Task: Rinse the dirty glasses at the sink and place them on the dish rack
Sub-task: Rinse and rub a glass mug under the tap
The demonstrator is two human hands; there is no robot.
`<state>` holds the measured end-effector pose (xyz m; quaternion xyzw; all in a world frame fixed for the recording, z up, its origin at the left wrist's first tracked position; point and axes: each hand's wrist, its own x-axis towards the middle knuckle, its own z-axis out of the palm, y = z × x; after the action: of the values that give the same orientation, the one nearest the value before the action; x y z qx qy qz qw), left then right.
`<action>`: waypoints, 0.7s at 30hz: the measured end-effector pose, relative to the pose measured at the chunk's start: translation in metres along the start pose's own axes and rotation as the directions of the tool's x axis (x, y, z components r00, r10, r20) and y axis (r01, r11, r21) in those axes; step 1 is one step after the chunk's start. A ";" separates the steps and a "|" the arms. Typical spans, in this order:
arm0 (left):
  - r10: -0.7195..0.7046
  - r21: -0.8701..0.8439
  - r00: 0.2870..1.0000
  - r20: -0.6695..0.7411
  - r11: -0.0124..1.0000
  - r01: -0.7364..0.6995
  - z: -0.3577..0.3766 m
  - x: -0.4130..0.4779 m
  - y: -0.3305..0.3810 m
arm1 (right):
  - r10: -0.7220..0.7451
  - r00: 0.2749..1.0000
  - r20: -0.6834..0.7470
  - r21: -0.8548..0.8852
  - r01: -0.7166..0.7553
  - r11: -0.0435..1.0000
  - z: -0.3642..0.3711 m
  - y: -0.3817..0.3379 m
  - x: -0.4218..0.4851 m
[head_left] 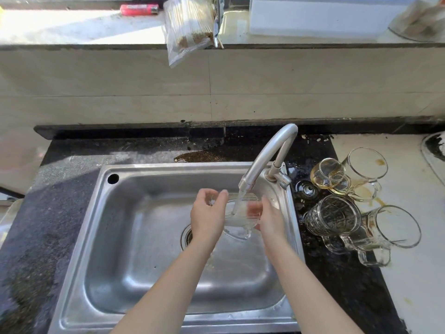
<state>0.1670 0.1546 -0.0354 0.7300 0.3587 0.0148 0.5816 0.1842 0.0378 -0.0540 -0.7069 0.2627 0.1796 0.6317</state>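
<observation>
I hold a clear glass mug [240,218] between both hands over the steel sink [149,237], right under the tap [265,160]. Water runs from the spout into the glass. My left hand [208,213] grips its left side with curled fingers. On the other side, my right hand [269,219] holds the mug, fingers partly seen through the glass. The mug's handle points down toward me. Several dirty glass mugs [346,196] lie tipped on the counter right of the sink, some with brownish liquid. No dish rack is in view.
A brown spill [199,156] lies on the dark counter behind the sink, and stains mark the pale counter [409,273] at right. A plastic bag [187,30] and a red lighter [139,9] sit on the upper ledge. The drain [189,236] lies below my left wrist.
</observation>
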 end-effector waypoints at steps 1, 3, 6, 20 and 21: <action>0.053 0.027 0.999 0.003 0.998 -0.053 0.002 -0.003 0.001 | -0.035 0.999 -0.002 0.015 0.035 0.999 0.004 -0.002 -0.003; 0.167 0.109 0.986 0.020 0.980 -0.168 0.004 -0.011 0.002 | -0.045 0.998 -0.042 0.087 0.048 0.995 0.008 -0.004 -0.006; 0.447 0.278 0.891 0.083 0.848 -0.451 0.004 -0.022 0.000 | 0.141 0.990 -0.025 0.274 -0.129 0.953 0.008 -0.006 -0.002; 0.169 -0.178 0.960 0.222 0.975 -0.131 0.008 -0.018 0.011 | 0.423 0.895 0.143 0.371 -0.445 0.815 0.003 0.008 0.001; 0.261 -0.061 0.945 0.198 0.965 -0.254 0.010 -0.024 0.008 | 0.427 0.895 0.129 0.372 -0.443 0.816 0.002 0.007 0.002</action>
<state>0.1573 0.1325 -0.0221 0.7580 0.1984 0.0216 0.6209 0.1820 0.0394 -0.0614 -0.4835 0.4350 0.2768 0.7074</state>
